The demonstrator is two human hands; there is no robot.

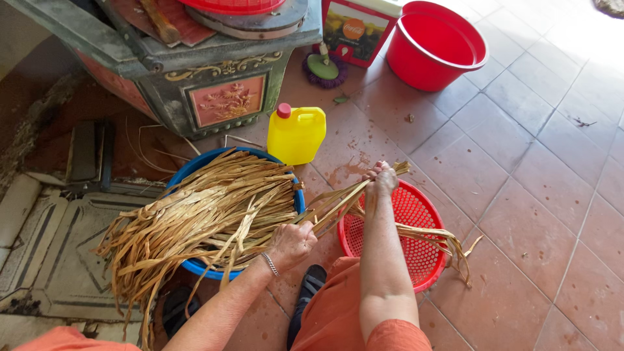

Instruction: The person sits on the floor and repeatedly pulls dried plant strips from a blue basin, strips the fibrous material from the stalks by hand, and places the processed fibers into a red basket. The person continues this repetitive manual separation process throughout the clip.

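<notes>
Two bare hands are gripping one bunch of long, dry, tan leaf strips [338,203] at the centre of the frame: the left hand [290,244] is closing around the strips just right of the round blue plastic basin [195,170], while the right hand [381,180] is clenching their far ends above the round red plastic mesh basket [416,227]. A large heap of the same dried strips [201,218] is lying across the basin at lower left, and more strips are trailing over the basket's right rim. A yellow plastic jug with a red cap [297,133] is standing above the basin, and a red plastic bucket [435,44] is sitting at upper right on the reddish tiled floor [533,169].
</notes>
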